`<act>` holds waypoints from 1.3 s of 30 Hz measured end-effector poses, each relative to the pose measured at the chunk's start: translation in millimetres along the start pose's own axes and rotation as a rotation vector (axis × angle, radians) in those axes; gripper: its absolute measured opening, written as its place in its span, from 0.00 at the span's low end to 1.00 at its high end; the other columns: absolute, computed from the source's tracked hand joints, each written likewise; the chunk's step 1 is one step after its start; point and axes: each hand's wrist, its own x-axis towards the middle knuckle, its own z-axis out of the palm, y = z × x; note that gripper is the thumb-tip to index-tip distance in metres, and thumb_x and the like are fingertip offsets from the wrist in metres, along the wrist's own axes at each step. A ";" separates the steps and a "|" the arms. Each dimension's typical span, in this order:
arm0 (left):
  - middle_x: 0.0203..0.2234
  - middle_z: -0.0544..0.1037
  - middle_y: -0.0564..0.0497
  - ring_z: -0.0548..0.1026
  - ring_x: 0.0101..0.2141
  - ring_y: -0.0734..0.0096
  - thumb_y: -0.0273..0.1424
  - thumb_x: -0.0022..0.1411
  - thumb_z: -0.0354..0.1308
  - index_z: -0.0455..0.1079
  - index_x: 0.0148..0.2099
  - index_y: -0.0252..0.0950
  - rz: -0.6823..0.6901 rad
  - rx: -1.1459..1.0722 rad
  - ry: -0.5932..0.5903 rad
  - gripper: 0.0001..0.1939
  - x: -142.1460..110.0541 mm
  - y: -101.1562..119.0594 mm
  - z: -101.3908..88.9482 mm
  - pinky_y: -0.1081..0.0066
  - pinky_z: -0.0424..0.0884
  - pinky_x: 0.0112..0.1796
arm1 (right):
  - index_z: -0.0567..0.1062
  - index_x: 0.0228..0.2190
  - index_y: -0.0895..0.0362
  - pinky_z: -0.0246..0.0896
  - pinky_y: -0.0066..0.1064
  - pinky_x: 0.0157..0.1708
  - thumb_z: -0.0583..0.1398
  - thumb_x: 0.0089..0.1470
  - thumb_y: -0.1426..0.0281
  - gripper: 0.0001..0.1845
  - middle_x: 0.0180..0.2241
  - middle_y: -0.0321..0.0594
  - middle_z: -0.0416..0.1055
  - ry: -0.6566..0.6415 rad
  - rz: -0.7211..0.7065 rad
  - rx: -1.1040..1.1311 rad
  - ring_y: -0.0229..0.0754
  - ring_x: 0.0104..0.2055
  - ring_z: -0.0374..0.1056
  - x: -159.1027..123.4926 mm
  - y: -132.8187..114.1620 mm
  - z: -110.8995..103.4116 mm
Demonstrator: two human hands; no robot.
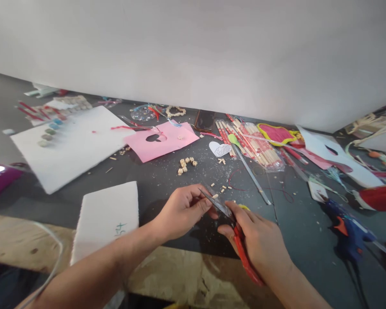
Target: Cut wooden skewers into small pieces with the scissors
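Note:
My right hand (260, 240) is closed around the red-handled scissors (242, 249), whose blades point up and left. Between the blades and the fingertips of my left hand (186, 210) sits a short pale stick (215, 196). My left thumb and fingers pinch close to the blade tips, and the fingers partly hide the stick. Small cut pieces (224, 188) lie scattered just beyond the scissors. Farther back, a cluster of knobbly pale bits (186, 164) forms a curved row on the dark table (167, 176).
Left are white foam boards (80, 141) (109, 206). Pink paper (167, 139) with a hole, a paper heart (219, 149), packed chopsticks (254, 143) and a phone (205, 120) lie toward the wall. Right lies a blue glue gun (347, 227); a glue stick (251, 174) is nearer.

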 end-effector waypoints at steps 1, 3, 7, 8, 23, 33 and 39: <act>0.23 0.75 0.52 0.65 0.17 0.84 0.31 0.60 0.51 0.65 0.33 0.32 0.002 0.004 0.003 0.07 0.1 0.1 0.2 0.82 0.58 0.19 | 0.68 0.46 0.60 0.64 0.30 0.29 0.49 0.57 0.55 0.24 0.34 0.44 0.76 -0.010 0.005 0.015 0.43 0.33 0.72 -0.2 -0.5 -0.6; 0.23 0.75 0.53 0.63 0.16 0.85 0.31 0.60 0.51 0.65 0.33 0.32 0.008 0.017 0.007 0.07 0.4 0.3 0.5 0.82 0.57 0.18 | 0.68 0.45 0.60 0.64 0.29 0.29 0.49 0.57 0.56 0.23 0.34 0.44 0.76 -0.035 0.018 0.044 0.43 0.33 0.73 0.1 -1.5 -1.8; 0.25 0.74 0.53 0.62 0.16 0.86 0.31 0.58 0.54 0.66 0.34 0.33 0.018 0.044 0.030 0.05 0.5 0.7 0.5 0.83 0.56 0.17 | 0.68 0.46 0.58 0.63 0.29 0.27 0.50 0.57 0.56 0.23 0.34 0.43 0.76 -0.043 0.042 0.052 0.42 0.32 0.73 1.4 -1.8 -1.8; 0.24 0.73 0.54 0.62 0.16 0.86 0.31 0.58 0.54 0.65 0.34 0.33 0.023 0.056 0.045 0.05 0.5 0.6 0.4 0.83 0.57 0.17 | 0.68 0.46 0.58 0.63 0.29 0.28 0.50 0.57 0.56 0.22 0.34 0.43 0.76 -0.041 0.046 0.048 0.43 0.32 0.73 1.6 -1.5 -1.3; 0.22 0.75 0.51 0.60 0.14 0.86 0.31 0.60 0.51 0.65 0.32 0.32 0.023 0.006 -0.001 0.07 0.8 4.2 -3.1 0.81 0.56 0.17 | 0.64 0.50 0.58 0.64 0.34 0.34 0.57 0.50 0.57 0.28 0.38 0.45 0.72 -0.088 0.058 0.057 0.47 0.39 0.69 5.9 -2.8 -6.5; 0.22 0.76 0.49 0.58 0.12 0.87 0.33 0.58 0.54 0.64 0.32 0.31 -0.029 -0.132 -0.050 0.09 1.5 2.8 -3.7 0.80 0.53 0.15 | 0.66 0.48 0.58 0.63 0.30 0.30 0.54 0.54 0.59 0.22 0.34 0.42 0.75 -0.011 0.017 0.029 0.43 0.35 0.71 2.0 -1.1 -0.6; 0.23 0.75 0.50 0.60 0.14 0.85 0.34 0.59 0.53 0.66 0.32 0.31 0.001 0.029 0.045 0.10 -2.4 3.0 0.8 0.81 0.55 0.16 | 0.69 0.45 0.58 0.62 0.27 0.24 0.52 0.55 0.60 0.20 0.31 0.42 0.76 -0.087 0.059 0.115 0.41 0.29 0.73 3.6 -6.0 -7.1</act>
